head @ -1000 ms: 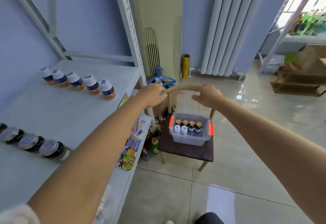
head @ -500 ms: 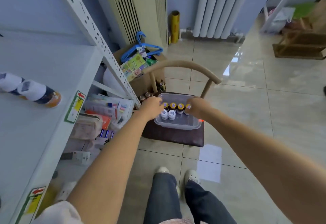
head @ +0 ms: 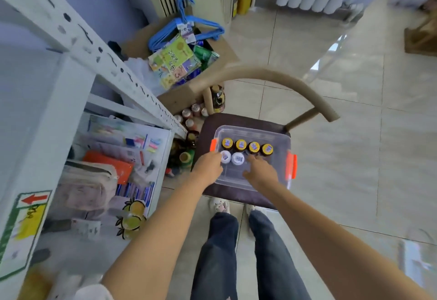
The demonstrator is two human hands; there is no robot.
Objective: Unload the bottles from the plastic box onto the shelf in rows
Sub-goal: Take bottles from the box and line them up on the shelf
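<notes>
A clear plastic box (head: 280,139) with orange latches sits on a dark chair seat (head: 238,194). Inside stand several brown bottles with yellow caps (head: 240,144) in a back row and two white-capped bottles (head: 238,158) in front. My left hand (head: 209,166) reaches into the box's left side, fingers at the leftmost white-capped bottle (head: 226,157). My right hand (head: 261,172) reaches in at the middle, fingertips touching a yellow-capped bottle (head: 253,147). Whether either hand has closed around a bottle is not clear. The white shelf (head: 35,101) stands at left.
The chair's curved tan backrest (head: 283,79) arcs behind the box. A cardboard box with blue hangers (head: 189,27) and packets sits beyond. Lower shelf holds stationery and pouches (head: 99,172). Bottles stand on the floor (head: 189,120) by the chair. My legs (head: 236,252) stand below.
I have leaned down over the chair; the view tilted from the shelf top to the box. Both hands dropped from the backrest level into the box, onto the bottles.
</notes>
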